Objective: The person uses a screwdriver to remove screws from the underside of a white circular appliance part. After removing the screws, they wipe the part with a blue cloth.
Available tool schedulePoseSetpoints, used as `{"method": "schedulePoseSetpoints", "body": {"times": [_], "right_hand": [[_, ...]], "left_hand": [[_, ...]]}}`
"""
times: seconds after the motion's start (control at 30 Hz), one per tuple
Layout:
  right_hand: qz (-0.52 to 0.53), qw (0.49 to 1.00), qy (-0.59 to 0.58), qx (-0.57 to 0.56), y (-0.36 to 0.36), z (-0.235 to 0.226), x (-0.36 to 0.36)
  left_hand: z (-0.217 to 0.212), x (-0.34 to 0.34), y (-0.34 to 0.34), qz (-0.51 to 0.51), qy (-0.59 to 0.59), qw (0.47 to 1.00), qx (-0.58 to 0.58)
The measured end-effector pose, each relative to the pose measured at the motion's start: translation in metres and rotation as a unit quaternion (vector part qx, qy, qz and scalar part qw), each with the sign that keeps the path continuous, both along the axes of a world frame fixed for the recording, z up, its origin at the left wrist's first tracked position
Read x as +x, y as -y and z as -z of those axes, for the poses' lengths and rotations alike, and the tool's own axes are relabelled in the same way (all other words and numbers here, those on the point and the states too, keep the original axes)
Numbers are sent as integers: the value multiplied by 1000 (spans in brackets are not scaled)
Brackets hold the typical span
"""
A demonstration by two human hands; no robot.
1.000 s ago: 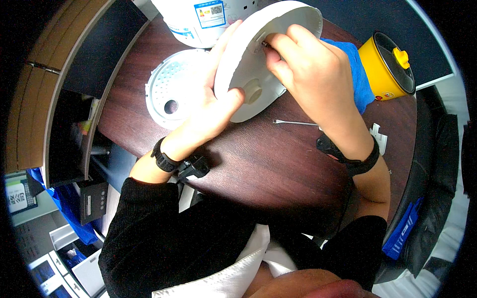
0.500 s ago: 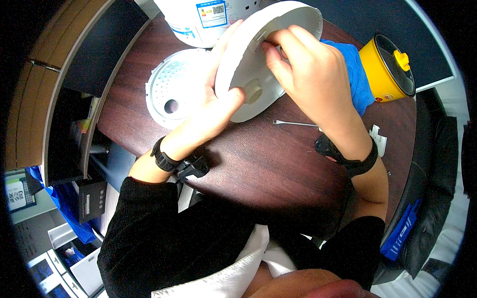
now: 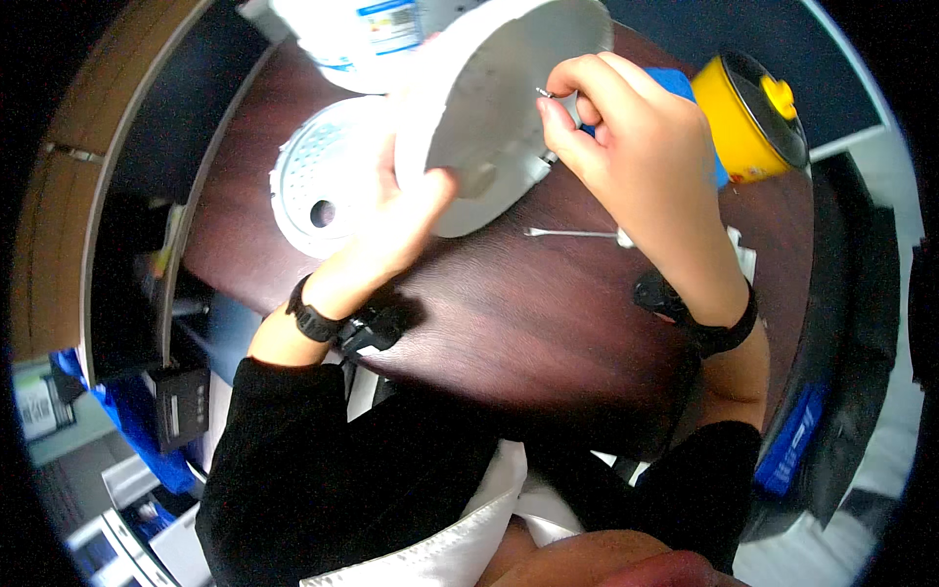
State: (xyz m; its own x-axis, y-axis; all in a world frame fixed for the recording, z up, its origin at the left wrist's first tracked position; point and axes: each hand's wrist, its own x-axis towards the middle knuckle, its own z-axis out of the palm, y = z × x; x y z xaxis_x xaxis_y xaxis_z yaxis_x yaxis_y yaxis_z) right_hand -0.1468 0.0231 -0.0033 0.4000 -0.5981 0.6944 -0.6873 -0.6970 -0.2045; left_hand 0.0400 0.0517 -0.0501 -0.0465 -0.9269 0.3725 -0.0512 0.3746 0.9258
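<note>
Both hands are up over the dark reddish-brown wooden surface, busy with one part. Her or his left hand grips the lower edge of a round white plastic disc, thumb pressed across its pale inner face and the other fingers hidden behind it, so the disc is held tilted, lifted off the surface with its hollow side turned toward the right hand. That right hand is curled at the disc's right rim, thumb and forefinger pinched tight on a small silvery metal piece right at the edge; whether the piece touches the rim I cannot tell. A black band sits on each wrist.

Below the right hand, a thin silver metal tool lies flat on the surface, just beside the wrist. Left of the held disc, a perforated white round plate with one larger hole rests flat on the surface, partly covered by the left hand and the disc. Behind the disc, at the far edge, stands a large white cylindrical appliance body with a blue-bordered label. To the right, past the right hand's knuckles, a flat blue object shows in part, and just beyond it sits a small yellow pot with a dark lid and yellow knob.
</note>
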Motion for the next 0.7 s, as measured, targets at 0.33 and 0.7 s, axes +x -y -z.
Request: {"method": "schedulePoseSetpoints", "body": {"times": [0.33,0.7], "right_hand": [[234,940,-15,249,-89,16,-172],[367,859,-5,357,-157,92,-243]], "left_hand": [[12,17,0,-79,-22,996,-18],[18,19,3,-138,54,987,-56]]}}
